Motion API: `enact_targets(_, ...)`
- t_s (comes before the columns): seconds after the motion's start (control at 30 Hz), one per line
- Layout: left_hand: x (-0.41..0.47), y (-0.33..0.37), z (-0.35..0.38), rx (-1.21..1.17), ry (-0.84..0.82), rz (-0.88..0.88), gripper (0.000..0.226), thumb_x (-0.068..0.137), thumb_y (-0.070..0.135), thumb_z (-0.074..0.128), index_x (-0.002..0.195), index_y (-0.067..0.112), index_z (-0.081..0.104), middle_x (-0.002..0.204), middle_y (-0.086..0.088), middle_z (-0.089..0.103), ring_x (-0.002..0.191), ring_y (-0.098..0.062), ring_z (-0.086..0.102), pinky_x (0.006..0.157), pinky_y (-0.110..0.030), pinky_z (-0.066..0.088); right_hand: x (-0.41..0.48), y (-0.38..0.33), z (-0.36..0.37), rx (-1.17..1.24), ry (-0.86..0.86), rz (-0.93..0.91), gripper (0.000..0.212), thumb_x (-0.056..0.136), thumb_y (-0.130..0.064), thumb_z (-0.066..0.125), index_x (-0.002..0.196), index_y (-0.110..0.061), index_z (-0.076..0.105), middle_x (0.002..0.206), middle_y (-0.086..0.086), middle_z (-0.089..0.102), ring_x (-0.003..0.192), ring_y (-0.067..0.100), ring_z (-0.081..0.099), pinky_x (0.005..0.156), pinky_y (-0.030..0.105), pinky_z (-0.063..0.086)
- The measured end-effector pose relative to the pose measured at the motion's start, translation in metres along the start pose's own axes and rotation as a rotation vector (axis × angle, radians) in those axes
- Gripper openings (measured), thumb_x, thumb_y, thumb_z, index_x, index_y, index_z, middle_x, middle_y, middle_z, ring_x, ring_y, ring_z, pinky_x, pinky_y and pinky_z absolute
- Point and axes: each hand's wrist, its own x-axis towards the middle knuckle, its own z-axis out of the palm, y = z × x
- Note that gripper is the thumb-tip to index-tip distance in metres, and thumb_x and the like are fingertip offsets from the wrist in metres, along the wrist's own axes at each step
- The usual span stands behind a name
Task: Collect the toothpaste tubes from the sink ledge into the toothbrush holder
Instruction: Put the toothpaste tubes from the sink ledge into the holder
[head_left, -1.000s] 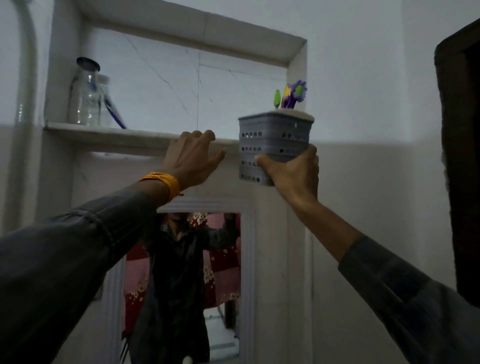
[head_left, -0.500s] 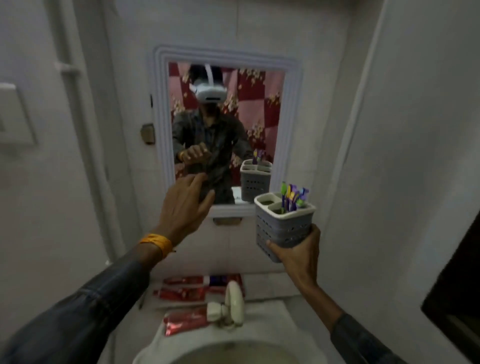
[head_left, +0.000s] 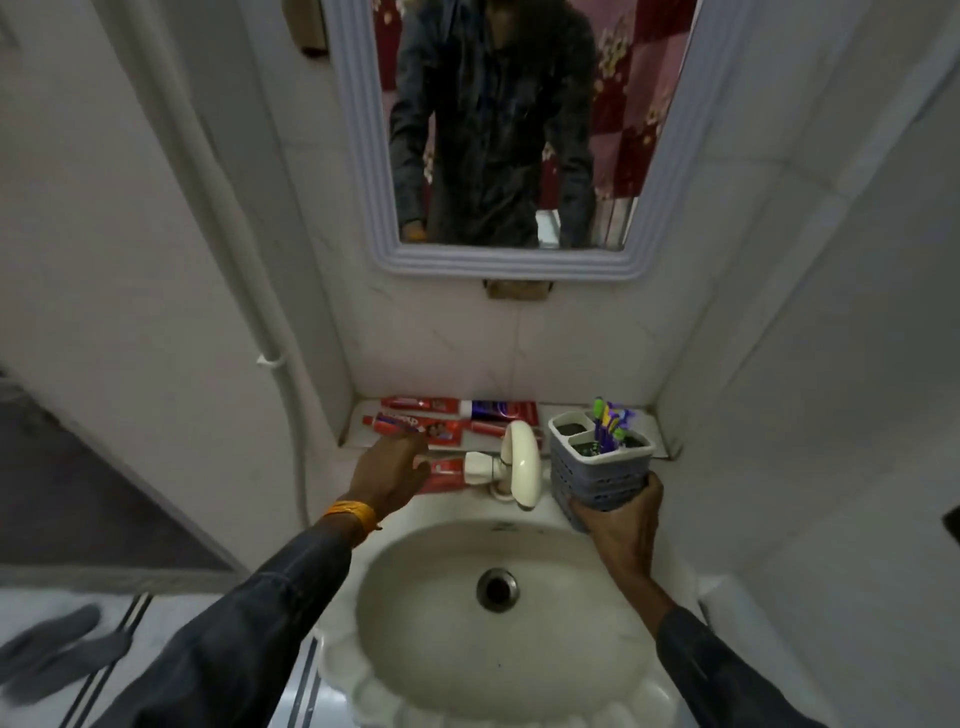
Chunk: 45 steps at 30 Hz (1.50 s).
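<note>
Several red toothpaste tubes (head_left: 415, 425) lie flat on the ledge (head_left: 358, 423) behind the sink, one with a dark blue end (head_left: 496, 409). Another red tube (head_left: 444, 475) lies on the sink rim beside the tap. My left hand (head_left: 387, 470) hovers over that tube, fingers apart, touching or nearly touching it. My right hand (head_left: 621, 517) grips the grey perforated toothbrush holder (head_left: 597, 470) from below, at the right of the sink. The holder stands upright with coloured toothbrushes (head_left: 610, 421) in one compartment.
A cream tap (head_left: 519, 460) stands between the tubes and the holder. The white sink basin (head_left: 498, 618) with its drain lies below. A framed mirror (head_left: 363, 171) hangs above the ledge. Walls close in on both sides, and a pipe (head_left: 249, 291) runs down the left.
The view has dropped from the high shelf to the sink. My right hand brought the holder down to the sink's right rim. My left hand lowered onto the tube beside the tap.
</note>
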Motion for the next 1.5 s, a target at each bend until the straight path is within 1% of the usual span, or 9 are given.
enact_targets(0.2, 0.019, -0.017, 0.028, -0.012, -0.089, -0.094, 0.027, 0.09, 0.035, 0.064, 0.103, 0.012, 0.066, 0.107, -0.01, 0.069, 0.092, -0.027, 0.063, 0.077, -0.034, 0.05, 0.002, 0.022, 0.01, 0.088, -0.042, -0.016, 0.13, 0.045, -0.007, 0.108, 0.152, -0.003, 0.035, 0.15, 0.014, 0.054, 0.136, 0.024, 0.056, 0.099, 0.004, 0.047)
enact_targets(0.4, 0.074, 0.007, 0.033, -0.107, -0.007, -0.026, 0.024, 0.094, 0.027, 0.06, 0.111, 0.012, 0.064, 0.108, -0.01, 0.069, 0.095, -0.026, 0.065, 0.085, -0.04, 0.055, 0.002, 0.028, 0.01, 0.134, -0.003, -0.017, 0.121, 0.048, -0.007, 0.107, 0.15, -0.008, 0.042, 0.143, 0.009, 0.065, 0.131, 0.019, 0.066, 0.108, 0.032, 0.057)
enact_targets(0.53, 0.123, 0.032, 0.037, -0.089, -0.037, 0.014, 0.029, 0.092, 0.025, 0.06, 0.119, 0.012, 0.059, 0.118, -0.014, 0.065, 0.105, -0.032, 0.062, 0.093, -0.046, 0.054, 0.002, 0.025, 0.015, 0.169, 0.014, 0.006, 0.115, 0.052, 0.0, 0.104, 0.147, -0.006, 0.039, 0.142, 0.011, 0.063, 0.125, -0.003, 0.064, 0.098, 0.006, 0.05)
enact_targets(0.63, 0.152, 0.043, 0.048, -0.066, -0.138, 0.011, 0.035, 0.092, 0.026, 0.061, 0.123, 0.011, 0.056, 0.125, -0.018, 0.061, 0.11, -0.036, 0.061, 0.096, -0.048, 0.053, 0.004, 0.025, 0.018, 0.198, 0.031, 0.003, 0.111, 0.05, 0.007, 0.102, 0.143, 0.0, 0.041, 0.138, 0.015, 0.064, 0.115, -0.021, 0.06, 0.094, 0.001, 0.047)
enact_targets(0.87, 0.181, 0.047, 0.083, 0.245, -0.21, 0.118, 0.033, 0.091, 0.03, 0.062, 0.118, 0.01, 0.06, 0.124, -0.017, 0.063, 0.119, -0.035, 0.053, 0.106, -0.048, 0.039, 0.007, 0.03, 0.02, 0.152, 0.041, 0.004, 0.114, 0.05, -0.004, 0.104, 0.146, -0.001, 0.041, 0.139, 0.014, 0.065, 0.126, 0.01, 0.066, 0.102, 0.012, 0.052)
enact_targets(0.97, 0.186, 0.049, 0.085, 0.318, -0.19, 0.178, 0.031, 0.089, 0.029, 0.066, 0.11, 0.006, 0.063, 0.119, -0.018, 0.061, 0.114, -0.034, 0.053, 0.098, -0.044, 0.044, 0.008, 0.03, 0.021, 0.173, 0.047, 0.003, 0.114, 0.049, -0.006, 0.104, 0.145, 0.001, 0.042, 0.137, 0.013, 0.066, 0.122, -0.006, 0.065, 0.1, 0.01, 0.052)
enact_targets(1.1, 0.18, 0.05, 0.084, 0.45, -0.102, 0.255, 0.028, 0.09, 0.019, 0.062, 0.113, 0.003, 0.062, 0.126, -0.019, 0.055, 0.119, -0.035, 0.05, 0.092, -0.044, 0.047, 0.01, 0.023, 0.021, 0.198, 0.033, 0.026, 0.111, 0.047, -0.013, 0.102, 0.143, -0.005, 0.048, 0.133, 0.008, 0.07, 0.117, -0.004, 0.069, 0.095, 0.012, 0.055)
enact_targets(1.3, 0.16, 0.073, 0.028, 0.006, 0.216, 0.209, 0.025, 0.084, 0.033, 0.068, 0.101, 0.014, 0.065, 0.101, -0.007, 0.065, 0.096, -0.026, 0.059, 0.068, -0.034, 0.046, 0.009, 0.017, 0.016, 0.206, 0.032, -0.002, 0.107, 0.047, -0.009, 0.102, 0.14, -0.006, 0.049, 0.132, 0.009, 0.07, 0.119, -0.001, 0.069, 0.097, 0.014, 0.056)
enact_targets(1.5, 0.127, 0.129, -0.013, -0.452, 0.067, 0.209, 0.036, 0.068, 0.035, 0.086, 0.091, 0.011, 0.072, 0.076, 0.003, 0.068, 0.065, -0.01, 0.064, 0.061, -0.015, 0.048, 0.005, 0.007, 0.016, 0.24, 0.028, -0.059, 0.098, 0.052, 0.007, 0.101, 0.136, -0.01, 0.055, 0.128, 0.006, 0.072, 0.112, -0.011, 0.069, 0.092, 0.008, 0.054)
